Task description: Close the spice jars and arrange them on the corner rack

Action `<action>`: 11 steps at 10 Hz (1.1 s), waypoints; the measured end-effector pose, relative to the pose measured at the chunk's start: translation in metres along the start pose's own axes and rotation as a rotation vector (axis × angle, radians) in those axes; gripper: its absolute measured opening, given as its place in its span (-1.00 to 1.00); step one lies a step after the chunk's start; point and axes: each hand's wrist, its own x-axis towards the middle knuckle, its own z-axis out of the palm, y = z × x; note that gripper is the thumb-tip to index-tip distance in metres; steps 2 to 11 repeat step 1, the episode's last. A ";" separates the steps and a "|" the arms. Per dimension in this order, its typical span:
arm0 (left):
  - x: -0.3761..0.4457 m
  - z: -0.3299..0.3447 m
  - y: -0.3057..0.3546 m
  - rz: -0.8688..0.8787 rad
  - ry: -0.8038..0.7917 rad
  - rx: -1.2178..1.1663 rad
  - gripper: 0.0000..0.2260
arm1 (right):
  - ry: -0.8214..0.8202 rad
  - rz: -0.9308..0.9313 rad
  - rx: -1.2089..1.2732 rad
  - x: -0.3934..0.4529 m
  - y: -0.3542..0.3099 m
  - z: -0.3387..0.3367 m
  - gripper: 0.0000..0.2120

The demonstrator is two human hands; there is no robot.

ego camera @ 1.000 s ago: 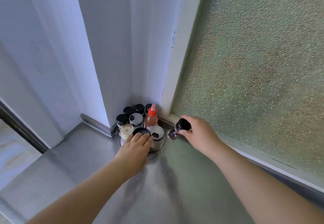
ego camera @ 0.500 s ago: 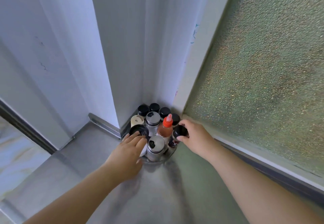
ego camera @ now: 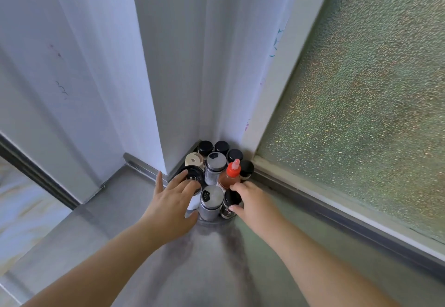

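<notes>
No legible text on jars (ego camera: 212, 201)

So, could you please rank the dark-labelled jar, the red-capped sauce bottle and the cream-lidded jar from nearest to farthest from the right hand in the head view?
1. Dark-labelled jar: at the rack's front right, in the right hand.
2. Red-capped sauce bottle: just beyond the fingertips, mid-rack.
3. Cream-lidded jar: far left of the rack, near the wall.

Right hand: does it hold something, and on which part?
The right hand holds a small black-capped jar by its cap and upper side, at the front of the rack. The left hand only rests fingers on a black lid.
</notes>
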 end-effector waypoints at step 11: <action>-0.003 -0.004 0.003 -0.026 -0.009 -0.074 -0.53 | -0.003 -0.007 -0.040 -0.003 0.003 0.000 -0.57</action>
